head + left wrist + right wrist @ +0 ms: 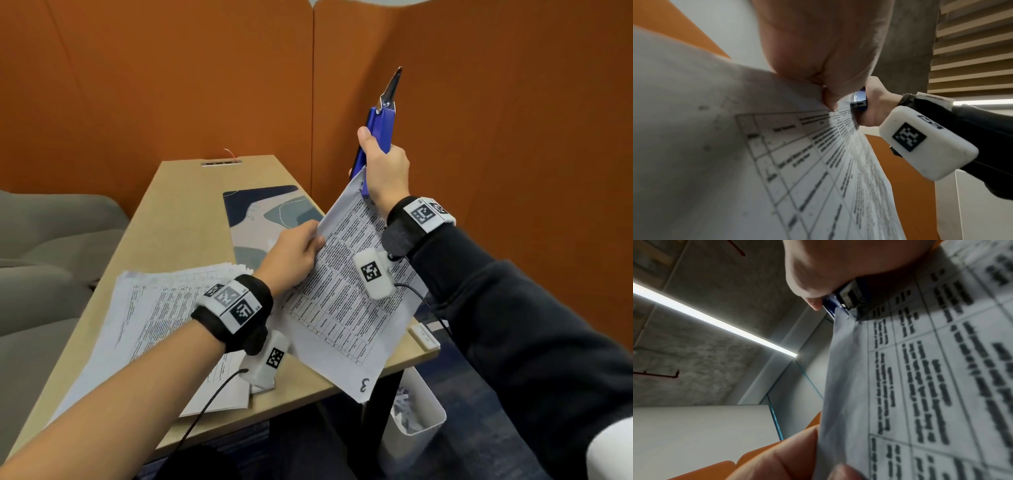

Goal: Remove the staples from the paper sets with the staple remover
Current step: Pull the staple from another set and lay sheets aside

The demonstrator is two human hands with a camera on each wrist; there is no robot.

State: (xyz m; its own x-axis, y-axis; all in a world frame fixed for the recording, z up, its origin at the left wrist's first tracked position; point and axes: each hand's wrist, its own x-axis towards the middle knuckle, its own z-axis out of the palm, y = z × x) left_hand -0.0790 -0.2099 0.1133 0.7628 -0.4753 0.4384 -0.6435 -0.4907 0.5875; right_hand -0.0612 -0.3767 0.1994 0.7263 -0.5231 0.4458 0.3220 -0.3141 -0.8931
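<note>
My left hand (294, 253) pinches the paper set (346, 291), my right (385, 168) grips the remover (378, 130); tugging could tear a corner.

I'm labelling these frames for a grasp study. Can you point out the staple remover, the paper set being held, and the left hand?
staple remover (378, 132): head view, on its blue handle above the fist.
paper set (346, 301): head view, middle of the printed sheet.
left hand (294, 255): head view, back of the hand.

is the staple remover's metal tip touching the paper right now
No, the staple remover in the right hand points its metal tip up, away from the paper set.
</note>
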